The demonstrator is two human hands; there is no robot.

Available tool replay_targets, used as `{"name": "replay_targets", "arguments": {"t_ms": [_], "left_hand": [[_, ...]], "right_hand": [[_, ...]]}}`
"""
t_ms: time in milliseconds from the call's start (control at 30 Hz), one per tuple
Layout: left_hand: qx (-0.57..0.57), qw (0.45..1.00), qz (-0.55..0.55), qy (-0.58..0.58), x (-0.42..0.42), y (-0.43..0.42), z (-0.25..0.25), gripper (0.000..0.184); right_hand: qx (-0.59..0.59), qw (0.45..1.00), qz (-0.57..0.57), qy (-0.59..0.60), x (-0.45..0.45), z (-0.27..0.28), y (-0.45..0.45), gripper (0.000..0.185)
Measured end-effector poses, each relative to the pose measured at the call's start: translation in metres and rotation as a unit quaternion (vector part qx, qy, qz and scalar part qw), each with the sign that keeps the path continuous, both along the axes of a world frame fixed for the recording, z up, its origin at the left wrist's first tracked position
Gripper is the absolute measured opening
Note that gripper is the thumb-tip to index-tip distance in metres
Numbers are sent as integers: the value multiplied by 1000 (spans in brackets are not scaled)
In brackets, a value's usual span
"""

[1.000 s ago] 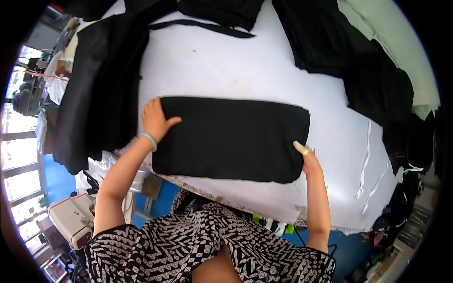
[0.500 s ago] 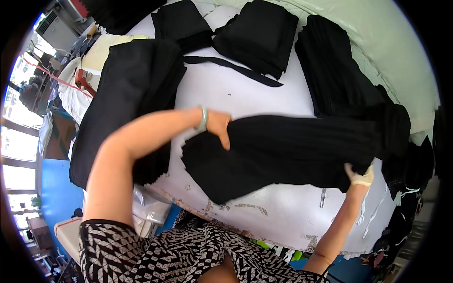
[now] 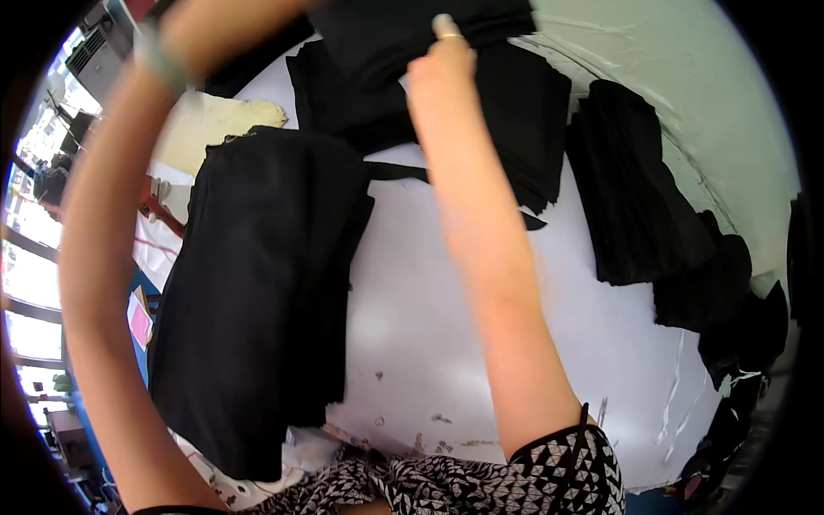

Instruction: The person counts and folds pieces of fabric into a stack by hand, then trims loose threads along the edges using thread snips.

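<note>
At the top of the head view, my right hand (image 3: 442,64) grips the near edge of a folded bundle of black fabric (image 3: 378,34), its thumb lying over the cloth. My left hand (image 3: 227,30), blurred, reaches to the bundle's left end; its fingers are cut off by the frame's upper edge. The bundle hangs over two black fabric stacks, a left one (image 3: 330,107) and a right one (image 3: 524,120). Partly behind my right forearm lies a narrow black strip (image 3: 396,172).
A tall pile of long black fabric pieces (image 3: 257,300) covers the table's left side. Another black stack (image 3: 631,189) lies on the right, beside pale plastic sheeting (image 3: 687,94). The white table (image 3: 421,300) shows worn marks near its front edge. A red tool (image 3: 161,206) sits at left.
The black fabric bundle has gone from the table's front middle up to the far side, with both hands moving along. My view has shifted slightly.
</note>
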State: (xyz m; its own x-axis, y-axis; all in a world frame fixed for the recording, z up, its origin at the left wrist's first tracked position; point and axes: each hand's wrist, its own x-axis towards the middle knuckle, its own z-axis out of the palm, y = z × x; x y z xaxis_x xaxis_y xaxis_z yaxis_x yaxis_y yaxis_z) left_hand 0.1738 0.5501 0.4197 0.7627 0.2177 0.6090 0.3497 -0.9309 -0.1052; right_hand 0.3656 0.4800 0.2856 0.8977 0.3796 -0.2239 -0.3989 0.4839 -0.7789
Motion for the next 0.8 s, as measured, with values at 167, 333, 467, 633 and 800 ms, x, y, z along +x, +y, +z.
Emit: {"name": "replay_targets", "arguments": {"t_ms": [167, 333, 467, 633, 800], "left_hand": [[-107, 973, 20, 204, -75, -12, -261, 91], [-173, 968, 1, 179, -73, -8, -271, 81], [-150, 973, 6, 174, -75, -8, -272, 80], [-145, 974, 3, 174, -72, -8, -273, 80], [-120, 982, -1, 148, -70, -7, -284, 77]], "right_hand": [[-32, 985, 81, 149, 24, -210, 173, 73], [-193, 956, 178, 128, 29, -266, 167, 80], [-369, 862, 235, -255, 16, -249, 95, 108], [-546, 458, -92, -696, 69, -207, -46, 86], [-629, 609, 67, -479, 148, -208, -79, 70]]}}
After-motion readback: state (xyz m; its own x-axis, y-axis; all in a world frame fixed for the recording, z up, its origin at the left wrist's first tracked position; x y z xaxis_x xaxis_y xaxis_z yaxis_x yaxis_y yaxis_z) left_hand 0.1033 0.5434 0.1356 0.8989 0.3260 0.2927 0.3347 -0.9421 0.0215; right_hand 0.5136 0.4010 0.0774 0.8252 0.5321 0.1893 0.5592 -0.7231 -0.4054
